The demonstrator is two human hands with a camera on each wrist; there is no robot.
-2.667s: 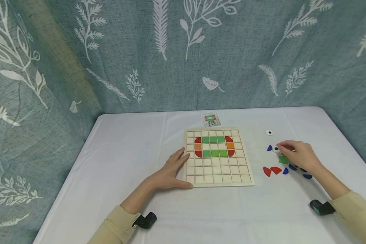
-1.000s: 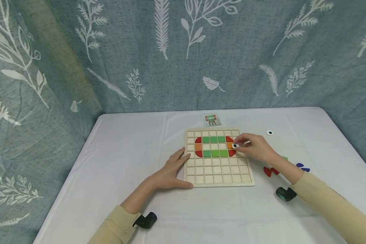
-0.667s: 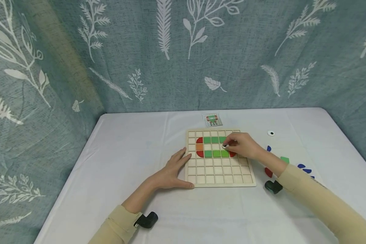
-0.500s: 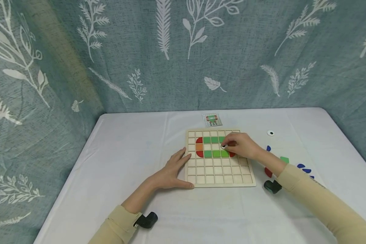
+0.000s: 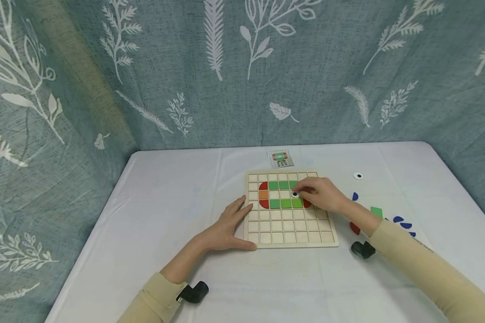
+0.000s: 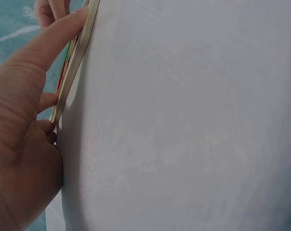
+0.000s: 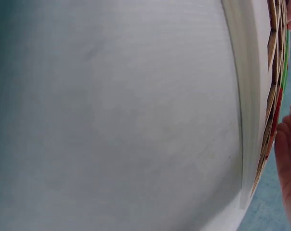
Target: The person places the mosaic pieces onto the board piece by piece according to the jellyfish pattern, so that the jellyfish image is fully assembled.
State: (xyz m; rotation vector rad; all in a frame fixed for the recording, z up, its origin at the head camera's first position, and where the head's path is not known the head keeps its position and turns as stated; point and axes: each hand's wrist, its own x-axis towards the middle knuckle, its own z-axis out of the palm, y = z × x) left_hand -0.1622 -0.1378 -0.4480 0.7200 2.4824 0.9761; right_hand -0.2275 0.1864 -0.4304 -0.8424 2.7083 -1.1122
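My left hand lies along the left edge of the wooden grid board, thumb near the front corner and fingers spread on the side. In the left wrist view its thumb rests along the board's rim. My right hand is over the board's upper right, thumb and fingertips pinching the right edge of a round white eye piece with a black dot. That piece sits between the rows of green squares. Red corner pieces and an orange square close the left end; the right end is mostly hidden by the hand.
A small pattern card lies behind the board. To the right are another eye piece, a green square, several blue pieces and a red piece, partly covered by the right sleeve.
My right hand picked up the eye piece from the loose pieces, carried it left over the board, and lowered it from tilted to flatter. The left hand has stayed at the board's edge.
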